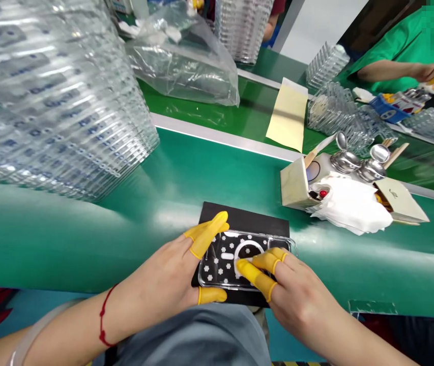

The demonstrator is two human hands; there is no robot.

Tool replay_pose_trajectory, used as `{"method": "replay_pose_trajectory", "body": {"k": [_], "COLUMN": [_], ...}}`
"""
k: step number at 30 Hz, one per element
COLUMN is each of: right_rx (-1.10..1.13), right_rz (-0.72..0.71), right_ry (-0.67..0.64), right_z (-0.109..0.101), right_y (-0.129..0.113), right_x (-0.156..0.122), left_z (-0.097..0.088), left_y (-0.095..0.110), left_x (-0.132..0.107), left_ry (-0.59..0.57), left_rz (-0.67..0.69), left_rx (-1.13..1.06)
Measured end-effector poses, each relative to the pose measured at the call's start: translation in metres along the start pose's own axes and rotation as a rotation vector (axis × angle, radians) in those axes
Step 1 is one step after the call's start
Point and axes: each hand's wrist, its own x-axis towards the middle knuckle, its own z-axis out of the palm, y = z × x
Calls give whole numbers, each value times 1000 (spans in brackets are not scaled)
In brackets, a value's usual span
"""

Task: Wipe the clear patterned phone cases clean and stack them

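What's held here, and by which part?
The left hand holds a phone case by its left end, fingers and thumb at opposite edges; the right hand's grip is unclear.

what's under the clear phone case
A black sheet shows through the clear phone case and beyond its edges. The right hand covers part, hiding what's beneath there.

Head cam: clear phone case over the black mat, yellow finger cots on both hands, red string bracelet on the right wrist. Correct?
Not quite: the head view shows the red string bracelet on the left wrist, not the right. The rest holds: clear phone case over the black mat, yellow finger cots on left hand and right hand.
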Motion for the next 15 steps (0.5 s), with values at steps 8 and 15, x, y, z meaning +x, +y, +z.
{"method": "replay_pose_trajectory", "body": {"k": [8, 15], "right_rx": [-7, -25], "right_rz": [17, -57], "right_ry": [-40, 12], "right_z": [-2, 8], "right_y": [6, 0], "right_x": [-20, 6], "left_z": [-3, -1], "left_y": [-1, -1], "left_x": [1, 0], "left_ry": [-11, -7], "left_rz": [1, -33], "left_rx": [6, -16]}}
